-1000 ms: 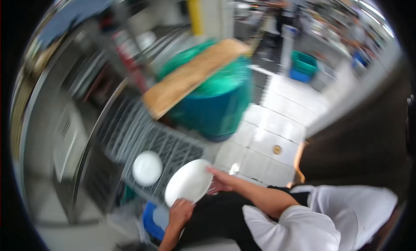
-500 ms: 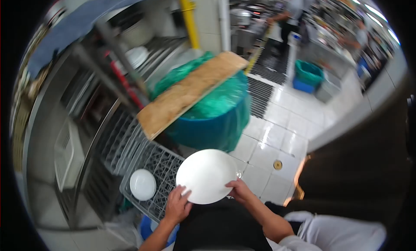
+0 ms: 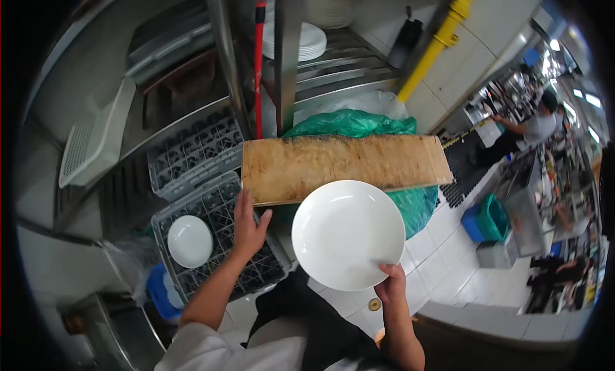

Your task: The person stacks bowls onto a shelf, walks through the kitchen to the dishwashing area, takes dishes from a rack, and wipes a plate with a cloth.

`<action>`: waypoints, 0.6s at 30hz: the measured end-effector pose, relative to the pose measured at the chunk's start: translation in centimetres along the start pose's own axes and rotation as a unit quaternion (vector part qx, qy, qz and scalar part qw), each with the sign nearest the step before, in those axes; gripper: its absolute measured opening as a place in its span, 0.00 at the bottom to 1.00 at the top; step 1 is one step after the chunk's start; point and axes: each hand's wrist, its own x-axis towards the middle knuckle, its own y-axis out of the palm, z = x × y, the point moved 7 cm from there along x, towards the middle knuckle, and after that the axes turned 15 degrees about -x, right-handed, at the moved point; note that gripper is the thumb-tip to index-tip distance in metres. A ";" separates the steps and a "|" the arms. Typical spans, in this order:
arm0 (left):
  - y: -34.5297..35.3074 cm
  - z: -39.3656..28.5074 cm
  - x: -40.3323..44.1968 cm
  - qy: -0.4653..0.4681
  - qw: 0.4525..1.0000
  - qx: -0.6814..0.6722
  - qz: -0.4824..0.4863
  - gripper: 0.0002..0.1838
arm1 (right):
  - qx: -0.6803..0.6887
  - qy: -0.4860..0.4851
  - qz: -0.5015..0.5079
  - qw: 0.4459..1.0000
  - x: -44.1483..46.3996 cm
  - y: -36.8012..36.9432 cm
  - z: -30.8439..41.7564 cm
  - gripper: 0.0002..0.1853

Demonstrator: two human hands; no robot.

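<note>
A large round white plate (image 3: 349,236) is held by its lower right rim in my right hand (image 3: 392,282), with the thumb on top. My left hand (image 3: 248,227) has left the plate and reaches forward, thumb spread from the fingers. Its fingertips are at the left front corner of a long wooden board (image 3: 339,166); whether they touch it I cannot tell. The board lies across a bin lined with green plastic (image 3: 359,122), and the plate covers part of its front edge. A smaller white dish (image 3: 190,241) sits on a grey dish rack (image 3: 221,207) to the left.
Stacked white plates (image 3: 301,43) stand on a slatted metal shelf behind the board. A red pole (image 3: 259,70) leans by the shelf post. At left are a second grey rack (image 3: 198,150) and a white perforated tray (image 3: 99,137). A co-worker (image 3: 535,124) stands far right.
My left hand has let go of the plate and moved to the board's left end. The plate stays in my right hand. The view has turned left, and the board now lies nearly level across it.
</note>
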 end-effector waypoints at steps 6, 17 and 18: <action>2.4 2.0 3.6 -0.042 0.992 0.101 -0.066 0.38 | -0.012 -0.022 -0.019 1.000 3.4 -3.6 3.9 0.32; 2.7 -0.3 1.7 -0.106 0.986 0.078 -0.103 0.38 | -0.010 0.024 0.139 0.990 16.4 -5.3 5.4 0.29; 2.4 -0.5 1.2 -0.100 0.985 0.069 -0.120 0.38 | -0.017 0.029 0.134 0.990 17.4 -4.9 6.1 0.27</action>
